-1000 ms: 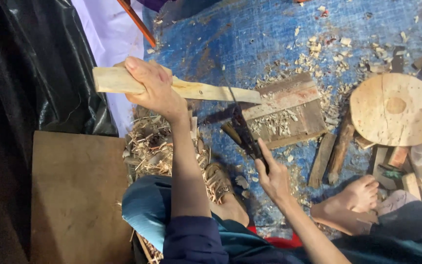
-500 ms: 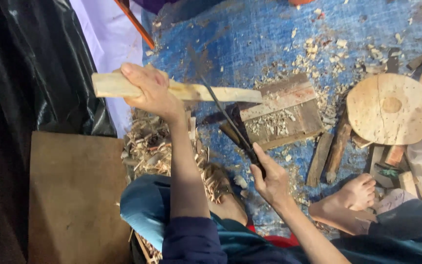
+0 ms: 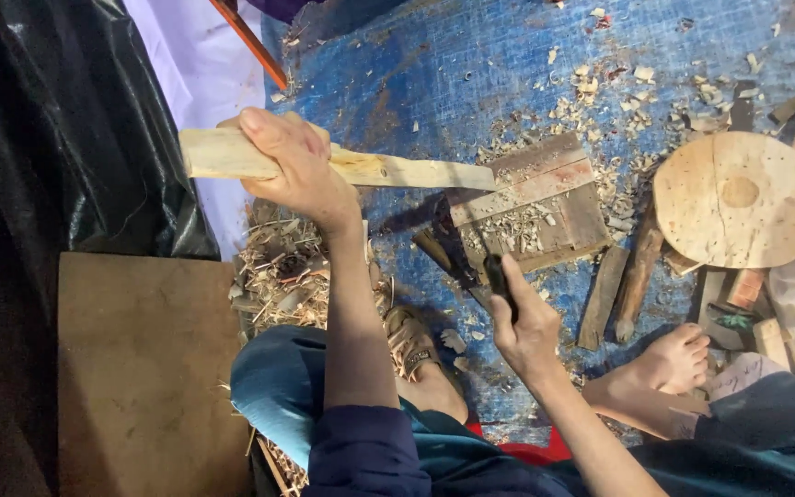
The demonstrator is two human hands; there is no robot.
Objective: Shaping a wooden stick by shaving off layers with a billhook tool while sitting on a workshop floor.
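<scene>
My left hand (image 3: 298, 164) grips a long pale wooden stick (image 3: 397, 169) near its thick end and holds it level. The stick's thin tip rests on a worn wooden chopping block (image 3: 531, 198) on the blue tarp. My right hand (image 3: 526, 324) is closed on the dark handle of a chopping knife (image 3: 471, 271). Its blade points up-left, low beside the block's near edge and below the stick, not touching the stick. Pale wood chips lie on the block and around it.
A round wooden disc (image 3: 738, 198) lies right of the block, with short wood pieces (image 3: 620, 293) between. Shavings (image 3: 278, 276) are heaped under my left arm. A brown board (image 3: 149, 368) and black plastic sheet (image 3: 66, 138) lie left. A sandalled foot (image 3: 414, 340) and a bare foot (image 3: 675, 359) rest nearby.
The knife, which was up against the stick half a second ago, has dropped back toward me and now sits low beside the block. The stick has stayed on the block.
</scene>
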